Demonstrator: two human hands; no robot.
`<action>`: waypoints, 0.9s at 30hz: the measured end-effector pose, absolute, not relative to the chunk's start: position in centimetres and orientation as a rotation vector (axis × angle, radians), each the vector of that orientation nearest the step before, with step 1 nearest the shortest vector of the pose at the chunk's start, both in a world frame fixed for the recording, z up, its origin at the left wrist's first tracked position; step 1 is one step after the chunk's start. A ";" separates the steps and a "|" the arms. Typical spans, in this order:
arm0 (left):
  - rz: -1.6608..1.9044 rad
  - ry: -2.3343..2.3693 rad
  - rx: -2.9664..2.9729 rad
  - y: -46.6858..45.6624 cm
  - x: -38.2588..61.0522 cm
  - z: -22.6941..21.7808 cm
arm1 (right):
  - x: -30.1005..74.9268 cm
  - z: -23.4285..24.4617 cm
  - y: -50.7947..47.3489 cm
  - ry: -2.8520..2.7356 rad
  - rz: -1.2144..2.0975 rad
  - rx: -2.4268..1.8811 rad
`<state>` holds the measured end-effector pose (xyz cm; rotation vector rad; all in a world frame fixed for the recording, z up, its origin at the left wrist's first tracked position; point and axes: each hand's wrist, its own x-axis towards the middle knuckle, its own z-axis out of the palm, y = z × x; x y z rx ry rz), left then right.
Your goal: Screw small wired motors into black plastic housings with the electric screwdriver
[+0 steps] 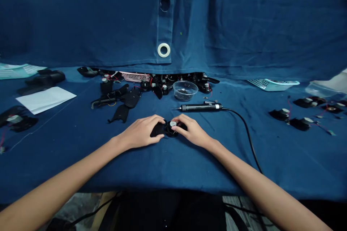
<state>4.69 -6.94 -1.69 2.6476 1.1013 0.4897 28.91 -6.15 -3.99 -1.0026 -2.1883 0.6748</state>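
Observation:
At the middle of the table, my left hand (pixel 142 130) curls its fingers and thumb around the left end of a black plastic housing (pixel 157 129). My right hand (pixel 193 130) grips the right end, its fingertips beside a small silver round motor (pixel 172 124) seated on the black part. Whether the two ends are one piece or two is hard to make out. Just beyond my right hand lies a black electric screwdriver (pixel 200 107), its bit pointing left. Behind it stands a clear round tub (pixel 185 90) with small dark screws.
Black plastic parts (pixel 130 97) lie left of the tub. A pink basket (pixel 135 76) and more wired parts sit under the hanging blue cloth (pixel 108 18). White paper (pixel 46 99) lies left; several wired motor parts (pixel 299 123) lie right. The screwdriver's cable (pixel 248 133) runs toward the front edge.

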 end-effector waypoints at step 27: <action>0.681 0.935 2.596 -6.4 4.5 -3.4 | 35.6 -2.9 -5.2 -2.430 0.608 -1.528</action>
